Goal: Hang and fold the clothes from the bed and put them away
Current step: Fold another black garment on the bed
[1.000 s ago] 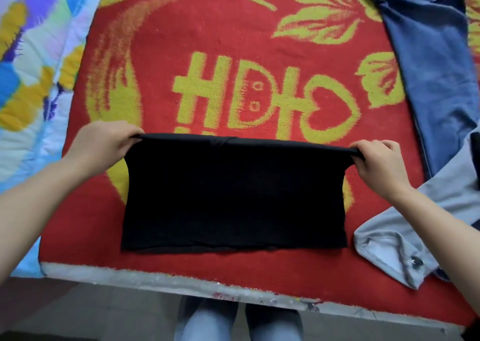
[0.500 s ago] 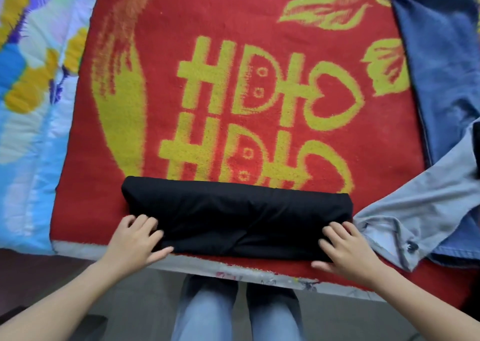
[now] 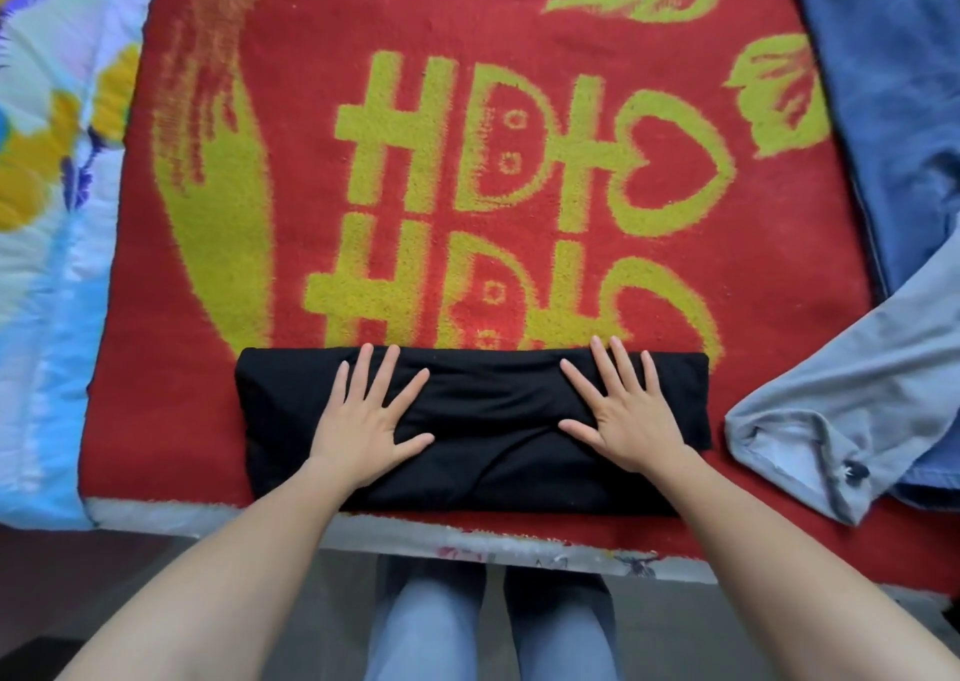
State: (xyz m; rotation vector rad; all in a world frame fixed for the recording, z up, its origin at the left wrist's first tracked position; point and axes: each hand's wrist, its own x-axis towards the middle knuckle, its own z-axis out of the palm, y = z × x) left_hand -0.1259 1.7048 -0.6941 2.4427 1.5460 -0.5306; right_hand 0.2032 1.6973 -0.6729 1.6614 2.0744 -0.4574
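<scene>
A black garment (image 3: 493, 410), folded into a long flat band, lies near the front edge of the bed on a red blanket (image 3: 311, 109) with yellow lettering. My left hand (image 3: 371, 418) lies flat on its left half with fingers spread. On the right half my right hand (image 3: 626, 415) presses down, also flat with spread fingers. A light grey shirt (image 3: 831, 400) with a dark button lies just right of the black garment. Dark blue jeans (image 3: 893, 98) stretch along the far right of the bed.
A blue, white and yellow flowered quilt (image 3: 47, 213) covers the bed on the left. The bed's front edge (image 3: 519, 550) runs just below the black garment. My legs in light blue trousers (image 3: 488, 628) stand on a grey floor beneath it.
The black garment was held up by its top edge, then folded down toward the front edge. My hands have moved from its lower corners onto its top and now press flat.
</scene>
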